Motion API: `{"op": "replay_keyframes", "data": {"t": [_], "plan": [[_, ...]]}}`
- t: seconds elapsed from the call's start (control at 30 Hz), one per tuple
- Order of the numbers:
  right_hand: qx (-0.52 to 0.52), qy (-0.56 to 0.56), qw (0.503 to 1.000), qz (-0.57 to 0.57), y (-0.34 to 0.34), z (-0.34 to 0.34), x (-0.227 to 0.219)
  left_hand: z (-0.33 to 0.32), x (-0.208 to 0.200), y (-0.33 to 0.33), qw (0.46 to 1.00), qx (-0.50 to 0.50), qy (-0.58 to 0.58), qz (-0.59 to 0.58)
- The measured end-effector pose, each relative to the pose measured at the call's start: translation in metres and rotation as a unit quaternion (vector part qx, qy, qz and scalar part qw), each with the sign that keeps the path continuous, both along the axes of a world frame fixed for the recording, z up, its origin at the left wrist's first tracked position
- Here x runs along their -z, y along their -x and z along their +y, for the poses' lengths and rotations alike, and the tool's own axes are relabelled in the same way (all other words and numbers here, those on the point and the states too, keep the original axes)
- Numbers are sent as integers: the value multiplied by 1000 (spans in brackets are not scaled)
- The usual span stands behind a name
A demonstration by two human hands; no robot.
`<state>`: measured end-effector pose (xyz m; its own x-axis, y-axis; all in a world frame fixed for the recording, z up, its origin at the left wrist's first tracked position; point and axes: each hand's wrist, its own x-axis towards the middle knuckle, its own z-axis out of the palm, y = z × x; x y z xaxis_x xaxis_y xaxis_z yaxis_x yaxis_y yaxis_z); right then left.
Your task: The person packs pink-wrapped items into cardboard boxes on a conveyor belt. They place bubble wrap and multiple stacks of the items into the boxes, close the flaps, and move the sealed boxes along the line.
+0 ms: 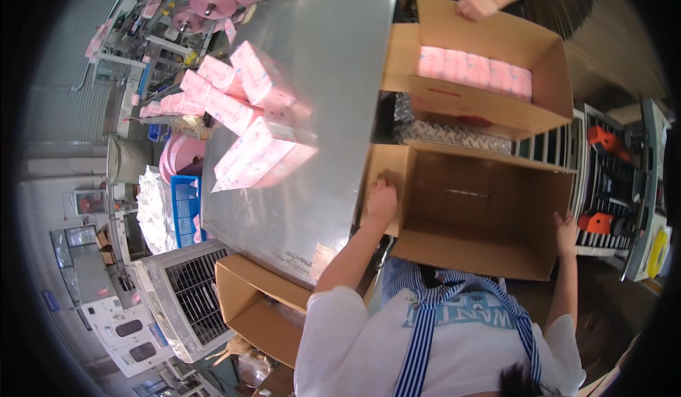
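Note:
An open cardboard box (468, 252) stands in front of me, its brown inner walls and bottom in sight and no packs in it. At its left side, my left hand (381, 200) is closed on the box flap, fingers bent over the cardboard. My right hand (565, 232) grips the box's right edge, with its fingers partly hidden. Beyond this box, a second cardboard box (482, 106) holds a row of pink tissue packs (472, 69). Another person's hand (478, 6) rests on the far rim of that second box.
Several pink packs (259, 152) lie piled on the metal table (333, 99) to my left. Another open carton (255, 283) sits at the lower left by a grey slatted unit (198, 291). A roller conveyor (603, 184) with orange parts runs along the right.

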<state>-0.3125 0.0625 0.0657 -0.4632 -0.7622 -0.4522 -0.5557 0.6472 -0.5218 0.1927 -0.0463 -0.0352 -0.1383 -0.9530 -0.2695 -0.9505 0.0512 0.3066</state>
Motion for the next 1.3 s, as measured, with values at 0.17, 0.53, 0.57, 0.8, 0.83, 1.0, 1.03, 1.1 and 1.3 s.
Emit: {"op": "replay_keyframes", "data": {"t": [0.17,0.53,0.57,0.8,0.83,1.0,1.03,1.1,1.3], "plan": [[-87,128,938,312,-75,-39,18,-84,-130,-179,984,-37,168,37],[-521,401,734,168,-555,-330,-76,1,-176,-373,944,-259,57,-197],[-539,399,722,171,-595,-351,-79,9,-172,-373,927,-314,52,-197],[-527,212,815,115,-730,-457,-54,-71,-175,-347,886,-454,23,-94],[-534,230,806,110,-722,-457,-46,-87,-175,-339,886,-456,30,-79],[-619,310,709,130,-682,-390,-48,-107,-162,-308,881,-458,113,-39],[-636,277,711,109,-668,-374,-56,-99,-161,-303,888,-442,127,-32],[-635,246,728,77,-624,-332,-61,-73,-164,-283,904,-410,116,-24],[-509,164,845,23,-530,-223,-81,-65,-144,-286,912,-329,216,114]]}}
